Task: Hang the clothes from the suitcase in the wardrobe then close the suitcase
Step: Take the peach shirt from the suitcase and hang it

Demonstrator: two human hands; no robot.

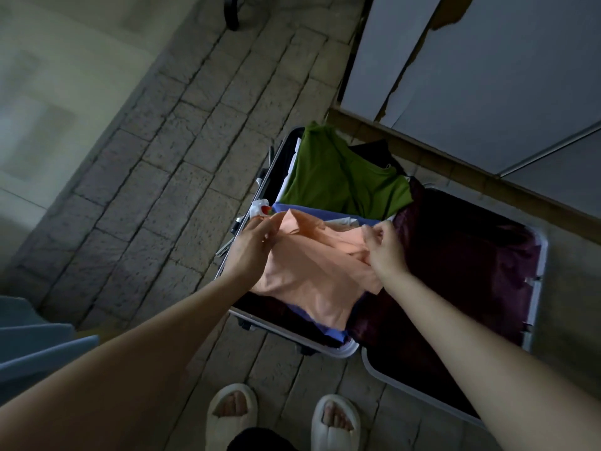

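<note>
An open suitcase (538, 288) with a white rim lies flat on the stone floor. Its left half holds clothes; its right half shows dark maroon lining. A peach garment (312, 268) lies on top of the pile. My left hand (257, 242) pinches its upper left edge and my right hand (385, 247) grips its upper right edge. A green shirt (338, 177) lies at the far end, with a dark garment (377, 151) behind it and a blue-purple one (328, 330) under the peach one. The wardrobe (487, 76) with pale doors stands just beyond the suitcase.
Rough stone tiles (169, 164) cover the floor to the left. A pale wall runs along the far left. A blue fabric thing (35, 346) sits at the lower left. My feet in white slippers (231, 415) stand at the suitcase's near edge. A dark furniture leg (231, 14) stands at the top.
</note>
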